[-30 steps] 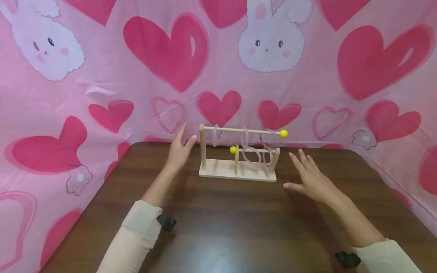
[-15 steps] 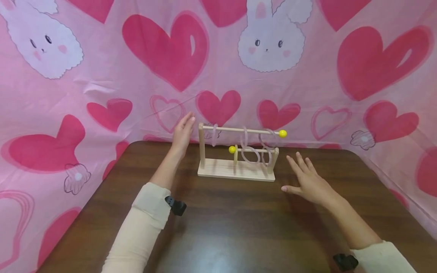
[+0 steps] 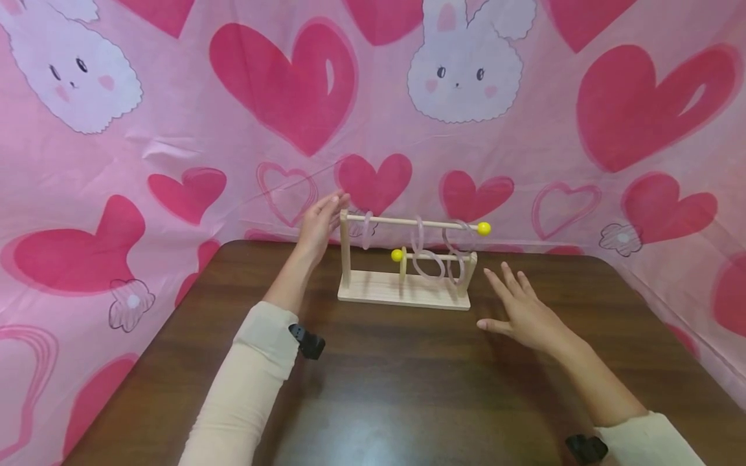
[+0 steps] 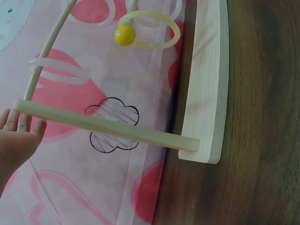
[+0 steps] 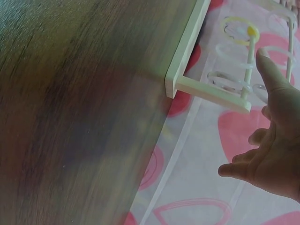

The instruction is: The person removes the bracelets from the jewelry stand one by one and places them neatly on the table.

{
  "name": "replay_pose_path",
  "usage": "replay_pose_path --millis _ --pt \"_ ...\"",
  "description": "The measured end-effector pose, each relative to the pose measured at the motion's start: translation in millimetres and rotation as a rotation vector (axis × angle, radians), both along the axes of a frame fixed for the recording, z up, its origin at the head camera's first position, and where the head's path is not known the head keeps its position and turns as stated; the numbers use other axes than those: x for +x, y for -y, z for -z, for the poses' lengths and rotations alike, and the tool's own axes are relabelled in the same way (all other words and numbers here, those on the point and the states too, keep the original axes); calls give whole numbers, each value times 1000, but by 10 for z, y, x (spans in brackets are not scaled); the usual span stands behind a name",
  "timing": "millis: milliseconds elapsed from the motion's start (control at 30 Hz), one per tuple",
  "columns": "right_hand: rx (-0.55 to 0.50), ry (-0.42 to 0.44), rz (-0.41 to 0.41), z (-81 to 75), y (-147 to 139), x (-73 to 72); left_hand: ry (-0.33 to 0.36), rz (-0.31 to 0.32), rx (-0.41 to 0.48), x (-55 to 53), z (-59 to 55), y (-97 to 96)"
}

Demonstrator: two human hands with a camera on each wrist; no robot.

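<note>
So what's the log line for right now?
left grip: at top of tall post, contact unclear | right grip: spread, apart from rack | yellow ring: around low rod

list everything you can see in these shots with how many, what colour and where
Wooden stand with two rods: 1, pale, standing on the table
Round yellow balls: 2, yellow, upper rod's right end and lower rod's left end
Translucent rings: 5, pale lilac, three around the upper rod, two around the lower
Yellow ring: 1, around the lower rod by its ball
Wood-grain table: 1, dark brown, under the stand
Heart-and-rabbit cloth: pink, behind the table; separate pieces not countable
Long sleeves: 2, cream, on both arms
Wrist devices: 2, black, at the cuffs
Left hand: 1, beside the taller post's top, contact unclear
Right hand: 1, right of the stand, apart from it
</note>
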State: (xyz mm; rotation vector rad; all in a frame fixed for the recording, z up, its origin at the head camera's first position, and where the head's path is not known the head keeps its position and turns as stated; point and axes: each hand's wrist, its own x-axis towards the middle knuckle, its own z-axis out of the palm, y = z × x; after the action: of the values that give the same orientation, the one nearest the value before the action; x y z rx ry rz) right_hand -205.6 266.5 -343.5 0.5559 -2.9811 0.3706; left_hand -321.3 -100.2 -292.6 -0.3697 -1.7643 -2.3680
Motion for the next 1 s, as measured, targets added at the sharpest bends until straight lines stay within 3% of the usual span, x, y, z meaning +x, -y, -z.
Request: replay_pose_path --millis 200,467,667,800,1000 --pt "3 3 1 4 11 -11 10 3 64 -34 42 -34" --pt "21 3 9 15 35 -27 -54 -69 -99 -91 168 -24" --pt "58 -96 79 0 86 -41 -89 -71 -134 -101 206 -10" --pt "-6 -154 127 -8 116 -73 -106 -77 -166 -96 211 -6" --pt "-198 -192 186 -18 153 -135 -104 -81 -182 -98 212 0"
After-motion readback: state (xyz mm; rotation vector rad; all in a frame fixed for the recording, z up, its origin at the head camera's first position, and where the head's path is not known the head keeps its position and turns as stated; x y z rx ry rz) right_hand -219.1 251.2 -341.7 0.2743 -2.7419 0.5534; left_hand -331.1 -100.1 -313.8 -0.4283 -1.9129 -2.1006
